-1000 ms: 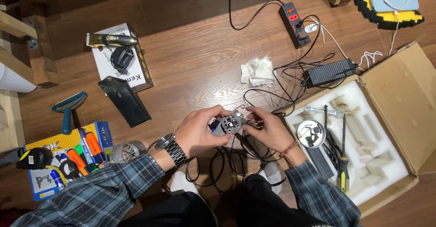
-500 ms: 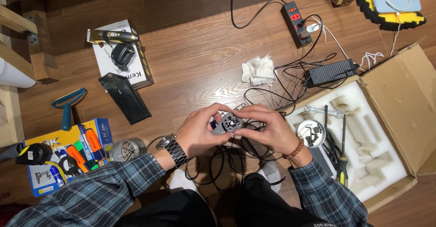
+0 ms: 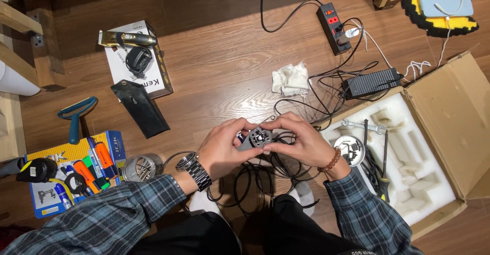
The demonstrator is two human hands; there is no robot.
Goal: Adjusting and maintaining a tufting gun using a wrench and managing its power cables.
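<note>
Both hands, left point(image 3: 222, 150) and right point(image 3: 301, 143), clench a small grey motor point(image 3: 258, 137) between fingertips, held above the floor point(image 3: 214, 66) over coiled black cables point(image 3: 255, 176). It looks rigid, compact and fairly heavy for its size; its flat sides seem the best hold. The trailing cables may snag. A foam-lined box point(image 3: 408, 158) crowds the right; more open floor lies ahead.

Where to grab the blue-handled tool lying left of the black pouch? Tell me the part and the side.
Grip the blue-handled tool by its straight handle, coming from above. It lies flat on the wooden floor, handle pointing toward the person, clear of the black pouch; the curved head looks awkward to pinch.
</note>
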